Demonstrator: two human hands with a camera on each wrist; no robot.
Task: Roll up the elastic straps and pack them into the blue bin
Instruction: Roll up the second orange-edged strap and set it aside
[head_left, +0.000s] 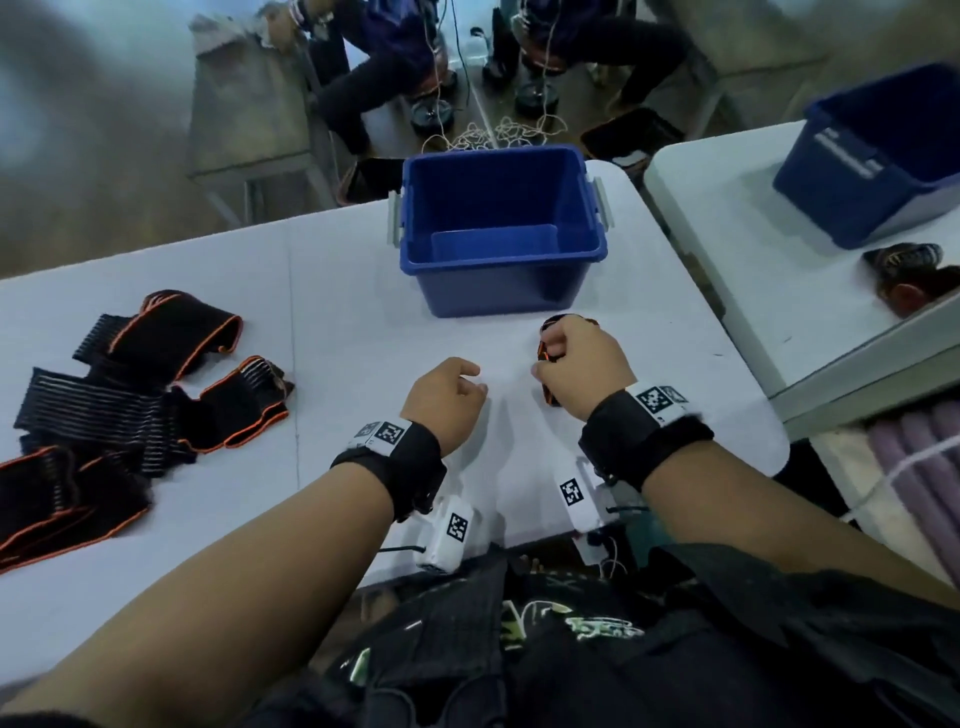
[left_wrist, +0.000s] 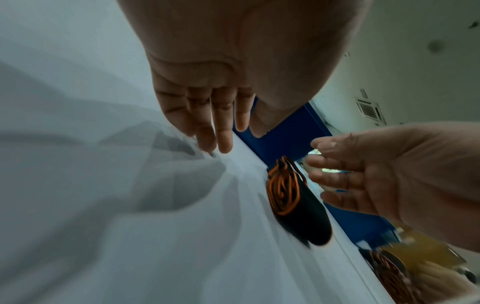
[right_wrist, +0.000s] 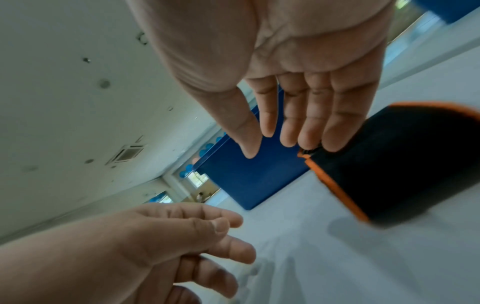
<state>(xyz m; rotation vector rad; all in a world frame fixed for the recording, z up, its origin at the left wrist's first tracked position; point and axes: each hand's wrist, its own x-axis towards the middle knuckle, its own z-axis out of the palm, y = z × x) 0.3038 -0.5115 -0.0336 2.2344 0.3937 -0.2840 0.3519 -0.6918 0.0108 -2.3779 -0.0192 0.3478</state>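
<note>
Rolled strap (right_wrist: 405, 164) rests on the table (head_left: 337, 338) under right hand (head_left: 582, 364) fingertips (right_wrist: 335, 142), fingers straight, touching only; left hand (head_left: 444, 397) beside, loosely apart, empty; blue bin (head_left: 498, 228) just beyond fingertips; risk: unclamped elastic coil likely springs loose.

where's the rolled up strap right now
The rolled strap lies on the white table just in front of the blue bin, under the right hand, whose straight fingers touch it; the left hand is beside it, apart.
</note>
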